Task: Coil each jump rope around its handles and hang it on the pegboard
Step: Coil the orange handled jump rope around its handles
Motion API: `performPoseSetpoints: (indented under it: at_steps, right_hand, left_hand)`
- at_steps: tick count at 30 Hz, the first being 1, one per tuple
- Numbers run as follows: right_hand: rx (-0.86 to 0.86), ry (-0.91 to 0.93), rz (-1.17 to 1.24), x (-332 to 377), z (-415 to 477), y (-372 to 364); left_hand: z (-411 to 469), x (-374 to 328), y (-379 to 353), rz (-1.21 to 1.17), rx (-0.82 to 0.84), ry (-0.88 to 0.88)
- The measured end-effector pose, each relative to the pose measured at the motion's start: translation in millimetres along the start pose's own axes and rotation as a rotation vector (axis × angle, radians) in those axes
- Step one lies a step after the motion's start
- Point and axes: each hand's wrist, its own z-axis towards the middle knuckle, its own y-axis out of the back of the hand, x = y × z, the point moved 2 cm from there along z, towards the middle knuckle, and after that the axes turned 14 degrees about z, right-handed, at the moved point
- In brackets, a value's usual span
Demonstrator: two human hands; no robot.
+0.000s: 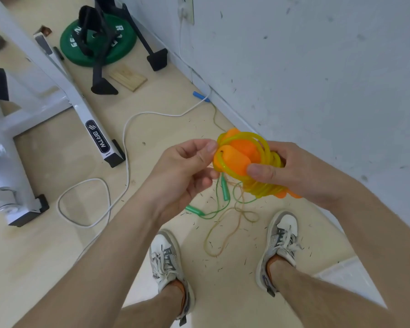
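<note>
An orange-handled jump rope [237,159] with a translucent yellow cord is held in front of me, its cord wound in several loops around both handles. My right hand [287,169] grips the bundle, thumb pressed on the near handle. My left hand [187,169] pinches the cord at the handles' left end. On the floor below lie a green jump rope [225,188] with thin green cord and a loose tan cord [223,235]. A blue handle [200,96] lies by the wall. No pegboard is in view.
A white cable [126,147] snakes across the beige floor from a wall outlet. A white bench frame [90,124] stands at left, with a green weight plate [97,41], a black stand and a wooden block behind. A scuffed white wall runs along the right. My shoes stand below.
</note>
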Motion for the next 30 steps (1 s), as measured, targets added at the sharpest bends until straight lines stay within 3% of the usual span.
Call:
performPoseSetpoints:
  at_steps: [2,4,10,13,22,26,30]
  right_hand:
    - [0.041,0.008,0.064,0,-1,-1]
    - [0.074,0.002,0.106,-4,1,-2]
    - [0.069,-0.065,0.364,-22,11,-15]
    - [0.072,-0.068,0.476,-25,14,-27]
    - [0.067,-0.025,0.574,-23,17,-29]
    - [0.037,0.024,0.501,-19,16,-26]
    - [0.006,0.079,0.357,-11,13,-21]
  left_hand:
    - [-2,0,-7,-0.031,0.096,0.039]
    - [-3,-1,-13,-0.033,0.081,0.035]
    - [2,-3,-19,0.034,-0.268,-0.057]
    - [3,-7,-17,0.07,-0.364,-0.094]
    - [-4,-15,-2,0.028,-0.002,-0.093]
    - [-3,-13,-5,-0.06,-0.011,-0.179]
    - [0,-11,-8,0.099,-0.146,-0.284]
